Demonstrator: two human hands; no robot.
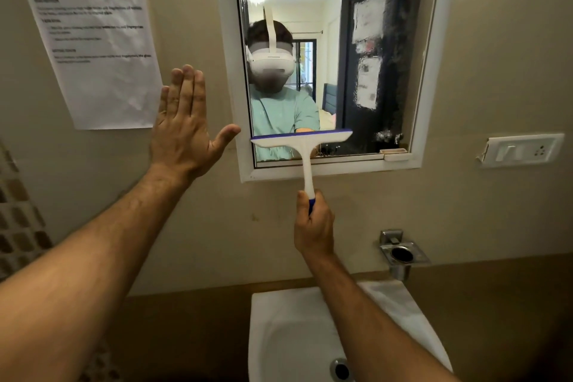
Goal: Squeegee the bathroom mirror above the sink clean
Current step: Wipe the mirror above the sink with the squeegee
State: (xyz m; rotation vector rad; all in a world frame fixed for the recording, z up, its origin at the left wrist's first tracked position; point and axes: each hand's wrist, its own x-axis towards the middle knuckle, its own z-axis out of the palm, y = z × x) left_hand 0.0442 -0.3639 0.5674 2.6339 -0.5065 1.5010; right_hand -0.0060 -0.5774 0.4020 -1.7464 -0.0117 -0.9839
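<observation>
My right hand point(313, 223) has its fingers wrapped round the blue end of the squeegee point(302, 146) handle, and I hold the tool upright with its blade lying level against the lower left part of the mirror point(338, 49), close above the bottom edge of the white frame point(432, 49). My left hand point(183, 130) is flat and spread, fingers straight, holding nothing; it is up at the wall just left of the frame, the thumb reaching toward it, though I cannot tell for sure whether the palm presses the wall. As I judge it, the job is partly done: the left strip of glass above the blade reflects sharply, while the right part looks smeared and wet, with the reflected papers there blurred and wavy. That would mean one pass is near its end at the bottom, and the right side, perhaps more than one strip, is left to pull down. The sink point(279, 335) sits right below, under my right forearm, to catch any drips.
</observation>
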